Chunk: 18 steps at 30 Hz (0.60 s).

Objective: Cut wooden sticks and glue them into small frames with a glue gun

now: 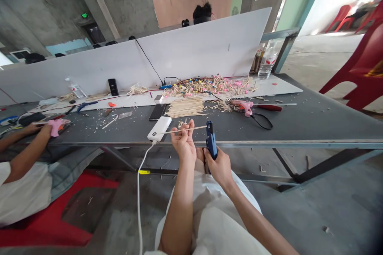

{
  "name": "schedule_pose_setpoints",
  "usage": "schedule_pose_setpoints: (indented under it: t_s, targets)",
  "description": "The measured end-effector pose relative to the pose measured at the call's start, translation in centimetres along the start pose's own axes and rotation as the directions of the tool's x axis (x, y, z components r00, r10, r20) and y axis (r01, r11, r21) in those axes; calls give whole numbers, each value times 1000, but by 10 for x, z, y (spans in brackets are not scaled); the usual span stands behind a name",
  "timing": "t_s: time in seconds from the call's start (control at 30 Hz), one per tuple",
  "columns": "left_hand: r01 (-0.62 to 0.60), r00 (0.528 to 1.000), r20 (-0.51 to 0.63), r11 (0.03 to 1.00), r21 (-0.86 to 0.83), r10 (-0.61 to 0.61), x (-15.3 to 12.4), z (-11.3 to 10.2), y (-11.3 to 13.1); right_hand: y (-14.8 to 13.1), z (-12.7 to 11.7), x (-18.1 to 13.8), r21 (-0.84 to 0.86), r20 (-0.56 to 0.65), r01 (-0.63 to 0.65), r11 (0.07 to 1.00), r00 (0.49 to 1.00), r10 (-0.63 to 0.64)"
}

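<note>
My left hand (183,140) is closed in a pinch on a thin wooden stick (196,128) held level just in front of the table edge. My right hand (220,165) grips a blue glue gun (211,139) upright, its nozzle touching the stick's right end. Both hands hover over my lap, below the grey table (299,121). A bundle of wooden sticks (184,107) lies on the table behind my hands.
A white power bank (159,128) with its cable and a black phone (157,111) lie left of my hands. A pink glue gun (243,106), stick-built pieces (209,84), a water bottle (267,63) and a white board stand behind. Another person's arm (26,147) holds a pink tool at left. Red chairs (362,71) stand right.
</note>
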State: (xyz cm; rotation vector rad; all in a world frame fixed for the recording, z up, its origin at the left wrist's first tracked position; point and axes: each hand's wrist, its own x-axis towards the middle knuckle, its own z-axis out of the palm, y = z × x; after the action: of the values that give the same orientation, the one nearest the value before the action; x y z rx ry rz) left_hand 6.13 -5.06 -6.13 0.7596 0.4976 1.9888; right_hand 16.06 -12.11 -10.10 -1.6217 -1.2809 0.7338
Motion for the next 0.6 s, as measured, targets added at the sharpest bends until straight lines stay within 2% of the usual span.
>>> schedule_pose_setpoints:
  t_s: [0.13, 0.27, 0.47, 0.6]
  targets:
    - [30, 1000, -10, 999, 11, -30, 2, 3, 3, -8, 2, 3, -37, 50, 57, 998, 997, -55]
    - [74, 997, -35, 991, 110, -70, 5, 12, -1, -16, 2, 12, -35, 126, 88, 995, 988, -83]
    - [153, 988, -21, 962, 226, -152, 15, 21, -11, -27, -2, 35, 3, 153, 14, 1000, 988, -14]
    - [213, 977, -65, 886, 412, -204, 21, 21, -12, -16, -14, 48, -80, 106, -31, 996, 994, 40]
